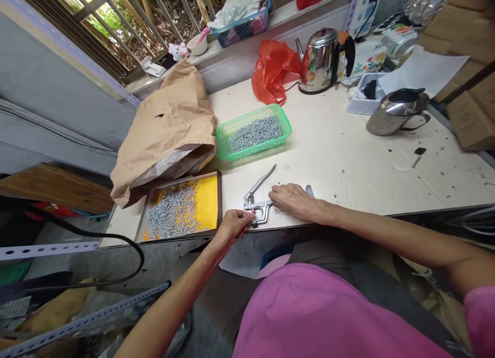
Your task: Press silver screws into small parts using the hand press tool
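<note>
A pair of grey metal snap pliers (264,207) lies at the table's front edge, its lever handle slanting up and away. My left hand (235,225) is at the jaw end with thumb and fingers pinched together; any small piece between them is too small to make out. Over the body of the pliers lies my right hand (296,201), fingers curled down around the handle and partly hiding it. To the left, a shallow tray (219,198) with a yellow lining holds many small metal pins. Behind the pliers, a green plastic basket (284,122) holds more such metal pieces.
A large brown paper bag (170,116) stands behind the tray. At the back are a red plastic bag (273,72) and a steel kettle (319,62). A steel jug (398,113) and a white basket (359,105) stand on the right. Small dark scraps dot the table (328,147).
</note>
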A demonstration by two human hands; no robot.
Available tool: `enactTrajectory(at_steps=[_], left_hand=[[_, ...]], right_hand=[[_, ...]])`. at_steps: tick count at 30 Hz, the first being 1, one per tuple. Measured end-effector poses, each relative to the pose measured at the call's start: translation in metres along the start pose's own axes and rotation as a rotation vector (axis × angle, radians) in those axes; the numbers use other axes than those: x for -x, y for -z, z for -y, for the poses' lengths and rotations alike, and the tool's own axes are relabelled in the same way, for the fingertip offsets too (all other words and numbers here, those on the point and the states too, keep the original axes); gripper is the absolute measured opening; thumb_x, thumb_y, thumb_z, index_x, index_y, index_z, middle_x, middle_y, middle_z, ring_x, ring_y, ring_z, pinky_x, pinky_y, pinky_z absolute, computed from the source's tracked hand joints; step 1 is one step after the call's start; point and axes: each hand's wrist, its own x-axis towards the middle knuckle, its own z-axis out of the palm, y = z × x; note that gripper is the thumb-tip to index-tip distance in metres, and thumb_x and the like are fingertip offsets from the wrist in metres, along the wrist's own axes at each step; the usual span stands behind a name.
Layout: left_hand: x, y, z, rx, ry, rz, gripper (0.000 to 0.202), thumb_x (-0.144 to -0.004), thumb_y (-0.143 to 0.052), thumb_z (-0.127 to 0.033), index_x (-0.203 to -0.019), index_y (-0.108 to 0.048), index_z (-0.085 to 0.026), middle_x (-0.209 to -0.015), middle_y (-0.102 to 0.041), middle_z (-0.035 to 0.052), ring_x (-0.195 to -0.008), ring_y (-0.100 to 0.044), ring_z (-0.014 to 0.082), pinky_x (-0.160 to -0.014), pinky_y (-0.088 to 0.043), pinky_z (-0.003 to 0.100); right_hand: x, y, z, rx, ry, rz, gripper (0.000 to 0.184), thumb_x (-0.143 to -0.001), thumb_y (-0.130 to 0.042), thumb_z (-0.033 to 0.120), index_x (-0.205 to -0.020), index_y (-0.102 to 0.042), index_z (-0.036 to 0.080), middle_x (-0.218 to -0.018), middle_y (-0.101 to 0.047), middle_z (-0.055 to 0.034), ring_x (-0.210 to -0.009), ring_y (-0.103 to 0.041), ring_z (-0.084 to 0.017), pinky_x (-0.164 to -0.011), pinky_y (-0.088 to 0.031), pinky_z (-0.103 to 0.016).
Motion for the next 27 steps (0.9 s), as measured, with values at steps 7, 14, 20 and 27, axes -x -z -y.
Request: enactTrajectory(at_steps=[7,14,20,27], left_hand=[[0.002,0.000,-0.001,0.009,0.022,0.016,0.028,-0.070,-0.074,-0.037,-0.062,-0.059,-0.014,-0.045,-0.046,-0.0071,-0.034,-0.032,0.0028,-0.036,-0.020,0.018],[0.000,-0.001,0.004,-0.018,0.001,0.003,0.030,-0.075,-0.070,-0.036,-0.059,-0.055,-0.016,-0.044,-0.046,-0.0066,-0.033,-0.034,0.0041,-0.037,-0.023,0.019],[0.013,-0.006,0.001,-0.447,-0.290,-0.259,0.028,-0.084,-0.062,-0.038,-0.067,-0.063,-0.016,-0.059,-0.057,0.0006,-0.054,-0.053,0.0121,-0.053,-0.039,0.024],[-0.015,-0.029,-0.025,-0.902,-0.916,-0.267,0.057,-0.076,-0.074,-0.027,-0.128,-0.053,-0.016,-0.131,-0.055,0.0136,-0.119,-0.050,0.0289,-0.099,-0.044,0.041]], right_hand=[[-0.028,0.017,-0.031,0.105,0.085,-0.053,0.086,-0.064,-0.080,0.056,-0.134,-0.048,0.017,-0.137,-0.045,-0.0200,-0.129,-0.033,-0.039,-0.094,-0.034,-0.047],[-0.034,0.018,-0.033,0.123,0.124,-0.005,0.063,-0.071,-0.072,0.057,-0.115,-0.058,0.014,-0.112,-0.061,-0.0151,-0.105,-0.049,-0.031,-0.084,-0.032,-0.039],[-0.020,0.012,-0.027,0.088,0.156,-0.052,0.036,-0.084,-0.065,0.038,-0.111,-0.059,0.016,-0.107,-0.064,-0.0118,-0.102,-0.050,-0.027,-0.086,-0.026,-0.039],[-0.014,0.008,-0.028,0.107,0.105,-0.055,0.062,-0.078,-0.072,0.046,-0.124,-0.052,0.010,-0.114,-0.060,-0.0164,-0.106,-0.050,-0.029,-0.087,-0.032,-0.039]])
